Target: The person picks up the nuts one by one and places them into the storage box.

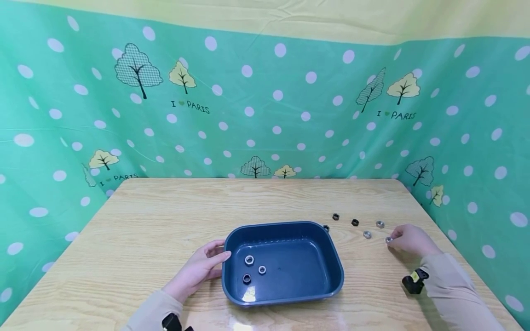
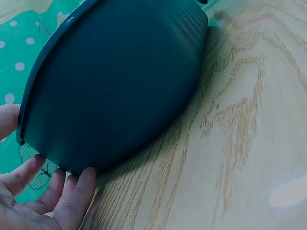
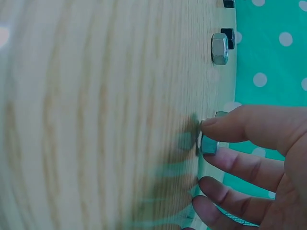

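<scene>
A dark blue rectangular plastic tray point(image 1: 283, 301) stands on the wooden table. My left hand point(image 1: 200, 268) holds its left end, thumb over the rim, fingers point(image 2: 79, 196) against the outer wall. Inside the tray, toward its left, lie two silver hex nuts, one larger point(image 1: 249, 260) and one smaller point(image 1: 262, 270), and a black hex nut point(image 1: 246, 278). Out to the right, my right hand point(image 1: 414, 240) pinches a silver hex nut point(image 3: 209, 144) between thumb and forefinger, close to the tabletop. Its other fingers are bent beside the nut.
Near the right hand lie two more silver nuts, one nearer point(image 1: 367, 235) and one farther point(image 1: 380, 224). Two black nuts, one left point(image 1: 336, 216) and one right point(image 1: 354, 222), sit behind them. Another dark nut point(image 1: 326, 228) is partly hidden by the tray's back right corner. A green curtain point(image 1: 265, 115) surrounds the table.
</scene>
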The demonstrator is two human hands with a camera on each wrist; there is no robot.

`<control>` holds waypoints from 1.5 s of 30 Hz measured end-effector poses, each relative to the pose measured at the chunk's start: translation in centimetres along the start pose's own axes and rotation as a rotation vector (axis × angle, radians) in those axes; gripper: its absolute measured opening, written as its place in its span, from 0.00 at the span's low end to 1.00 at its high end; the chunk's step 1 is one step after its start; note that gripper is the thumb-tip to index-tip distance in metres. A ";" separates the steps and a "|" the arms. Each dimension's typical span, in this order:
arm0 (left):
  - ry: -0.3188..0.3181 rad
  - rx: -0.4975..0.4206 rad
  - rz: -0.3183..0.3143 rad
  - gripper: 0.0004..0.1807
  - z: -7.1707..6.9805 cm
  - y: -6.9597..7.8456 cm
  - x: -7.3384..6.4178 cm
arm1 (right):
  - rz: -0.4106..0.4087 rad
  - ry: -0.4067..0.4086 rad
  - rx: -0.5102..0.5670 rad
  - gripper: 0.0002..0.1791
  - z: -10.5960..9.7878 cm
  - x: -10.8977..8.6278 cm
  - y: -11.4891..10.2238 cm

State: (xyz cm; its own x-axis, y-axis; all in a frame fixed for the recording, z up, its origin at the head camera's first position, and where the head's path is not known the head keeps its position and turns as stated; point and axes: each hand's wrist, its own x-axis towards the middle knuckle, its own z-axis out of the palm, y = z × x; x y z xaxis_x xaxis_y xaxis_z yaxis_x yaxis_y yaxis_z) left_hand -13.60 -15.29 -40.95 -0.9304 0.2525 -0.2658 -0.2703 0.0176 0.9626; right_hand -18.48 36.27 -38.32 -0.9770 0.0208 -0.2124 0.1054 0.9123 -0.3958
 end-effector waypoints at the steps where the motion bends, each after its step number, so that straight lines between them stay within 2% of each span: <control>1: 0.004 0.002 -0.003 0.31 0.0 0.0 0.0 | -0.002 0.003 0.005 0.08 0.0 0.0 0.1; 9: 0.015 0.006 -0.011 0.30 -0.1 -0.2 0.0 | 0.028 0.012 0.045 0.10 0.1 -0.1 0.3; 15: 0.006 0.005 -0.007 0.30 0.0 -0.2 0.0 | -0.018 0.049 0.058 0.10 0.3 -0.1 0.6; 29: 0.000 -0.002 0.001 0.30 0.0 -0.2 0.0 | -0.032 0.118 0.097 0.13 0.5 -0.1 0.8; 45: -0.006 -0.005 0.008 0.30 -0.1 -0.3 0.2 | -0.054 0.169 0.097 0.12 0.2 0.1 -1.0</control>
State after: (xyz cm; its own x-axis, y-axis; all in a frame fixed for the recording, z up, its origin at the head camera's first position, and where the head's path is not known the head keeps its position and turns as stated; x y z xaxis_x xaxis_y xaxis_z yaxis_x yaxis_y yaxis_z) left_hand -13.74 -15.35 -41.30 -0.9311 0.2584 -0.2574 -0.2637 0.0107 0.9645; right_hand -18.62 35.31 -38.10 -0.9981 0.0483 -0.0391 0.0613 0.8702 -0.4889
